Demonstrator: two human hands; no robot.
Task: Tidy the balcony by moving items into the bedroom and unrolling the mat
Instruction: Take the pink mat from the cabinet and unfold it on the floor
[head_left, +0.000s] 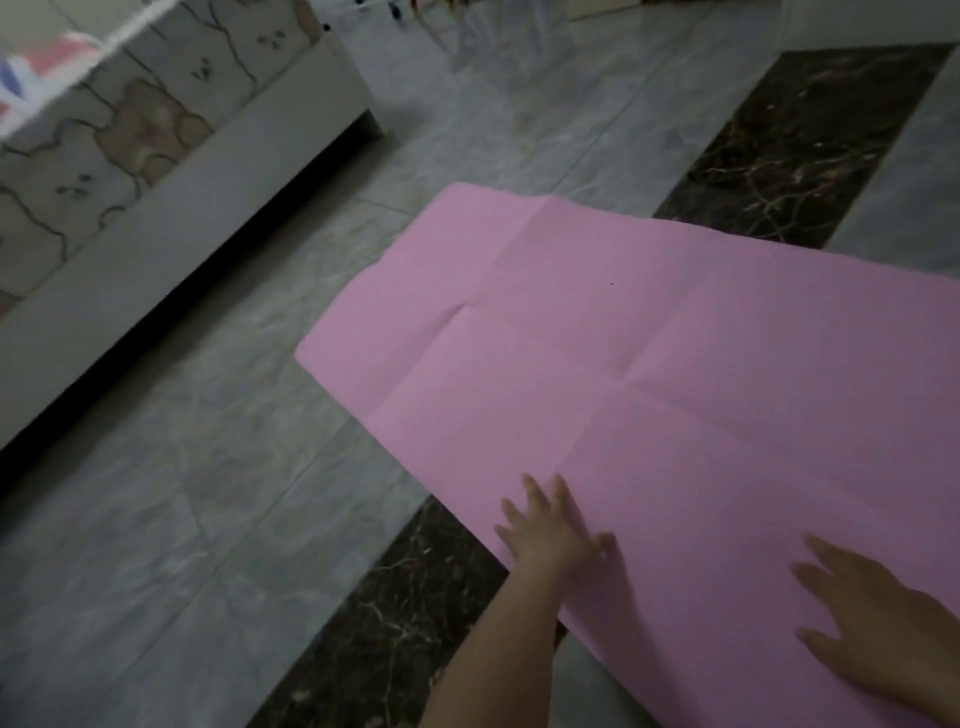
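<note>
Now | mat (649, 364) flat on floor | hands: left (550, 530), right (878, 629) spread flat on it

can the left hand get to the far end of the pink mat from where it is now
Probably not without moving forward. The left hand lies flat with spread fingers on the near part of the pink mat, and the far end lies well beyond it. Nothing stands on the mat between them.
</note>
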